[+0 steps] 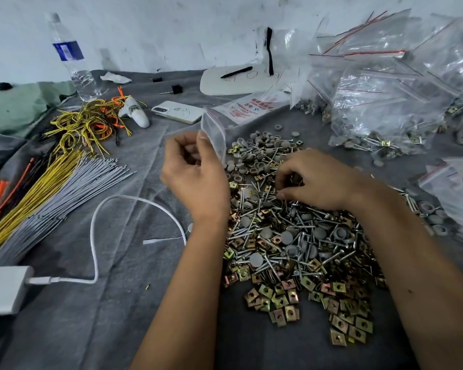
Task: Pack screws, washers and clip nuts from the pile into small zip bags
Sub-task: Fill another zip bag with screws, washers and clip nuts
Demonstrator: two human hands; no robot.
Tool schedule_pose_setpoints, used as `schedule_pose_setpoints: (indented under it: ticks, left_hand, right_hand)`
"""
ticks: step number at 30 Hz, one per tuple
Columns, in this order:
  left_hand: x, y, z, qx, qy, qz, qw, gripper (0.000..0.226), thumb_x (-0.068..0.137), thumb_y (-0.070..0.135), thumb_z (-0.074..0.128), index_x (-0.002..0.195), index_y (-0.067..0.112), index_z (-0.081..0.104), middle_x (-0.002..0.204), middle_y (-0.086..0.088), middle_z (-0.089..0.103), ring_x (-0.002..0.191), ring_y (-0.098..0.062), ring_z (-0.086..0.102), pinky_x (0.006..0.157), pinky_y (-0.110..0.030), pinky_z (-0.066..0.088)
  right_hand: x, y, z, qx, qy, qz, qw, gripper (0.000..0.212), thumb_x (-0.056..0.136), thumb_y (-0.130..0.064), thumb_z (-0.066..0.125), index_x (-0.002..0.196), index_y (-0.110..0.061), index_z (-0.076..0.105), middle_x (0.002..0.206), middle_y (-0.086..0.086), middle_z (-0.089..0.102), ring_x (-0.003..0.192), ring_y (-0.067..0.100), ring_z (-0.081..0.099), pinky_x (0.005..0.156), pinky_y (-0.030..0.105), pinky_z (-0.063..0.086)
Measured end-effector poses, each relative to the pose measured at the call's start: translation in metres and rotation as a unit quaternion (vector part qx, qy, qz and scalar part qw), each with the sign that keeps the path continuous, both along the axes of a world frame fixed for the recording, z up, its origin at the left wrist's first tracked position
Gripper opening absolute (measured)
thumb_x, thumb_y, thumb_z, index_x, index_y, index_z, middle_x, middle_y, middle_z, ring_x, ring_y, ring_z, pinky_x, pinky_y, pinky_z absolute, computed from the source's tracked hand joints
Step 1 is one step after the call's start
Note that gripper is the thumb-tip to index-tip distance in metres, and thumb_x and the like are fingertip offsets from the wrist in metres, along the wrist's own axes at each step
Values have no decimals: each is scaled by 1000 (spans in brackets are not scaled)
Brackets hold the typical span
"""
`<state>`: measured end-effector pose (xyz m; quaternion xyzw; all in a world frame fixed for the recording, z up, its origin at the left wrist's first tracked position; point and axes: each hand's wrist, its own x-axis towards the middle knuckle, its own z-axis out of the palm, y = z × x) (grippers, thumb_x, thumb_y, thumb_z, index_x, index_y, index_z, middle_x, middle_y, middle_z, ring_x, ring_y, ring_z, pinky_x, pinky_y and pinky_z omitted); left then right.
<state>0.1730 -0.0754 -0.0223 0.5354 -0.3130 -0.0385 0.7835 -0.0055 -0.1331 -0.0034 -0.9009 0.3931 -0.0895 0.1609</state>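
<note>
Left hand [195, 177] pinches an empty zip bag [214, 134] at eleven o'clock of the pile [292, 236]. Right hand [313, 180] fingers curl onto screws; next, likely lift them into the bag.

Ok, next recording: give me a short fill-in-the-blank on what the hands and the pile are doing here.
1. The left hand holds up a small clear ____.
2. The right hand reaches into the pile of ____, washers and clip nuts.
3. The water bottle stands ____ on the far left.

Missing words: zip bag; screws; upright
</note>
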Motion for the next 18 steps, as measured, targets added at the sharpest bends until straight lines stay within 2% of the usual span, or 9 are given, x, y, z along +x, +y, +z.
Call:
schedule_pose_setpoints:
  ticks: [3,6,8,13,18]
  left_hand:
    - [-2,-3,-5,59,-95,-58,992,17,96,8,66,83,17,61,65,10,55,57,-2,48,56,-19,40]
    - [-9,-8,-12,160,-170,-134,963,18,95,9,69,81,19,63,64,13,57,55,0,51,53,-11,36]
    - [-12,-9,-15,179,-203,-159,949,17,93,7,71,81,17,64,65,13,59,58,0,56,54,-10,38]
    - [-13,-10,-17,175,-214,-175,945,14,92,5,70,81,12,66,65,12,60,58,0,55,55,-11,38]
    - [-14,-7,-14,182,-208,-191,942,15,93,6,71,81,14,67,67,11,62,59,0,57,56,-11,40]
  right_hand:
    - [-2,1,-3,-14,-94,-19,995,4,91,-29,75,93,-33,73,94,-19,63,88,0,60,84,32,50]
    - [-4,3,-2,-20,-257,-63,964,13,93,-22,72,105,-27,75,92,-14,71,80,4,67,77,30,54]
    - [-3,6,2,-6,-329,-74,941,17,89,-18,76,105,-26,76,91,-10,75,79,7,71,75,31,60]
    - [0,9,3,-55,-303,-65,949,13,79,-16,87,88,-21,78,80,-10,73,72,8,69,71,35,61]
    - [9,9,5,-120,-254,-34,959,20,80,-19,86,97,-27,79,82,-10,72,68,4,65,64,27,55]
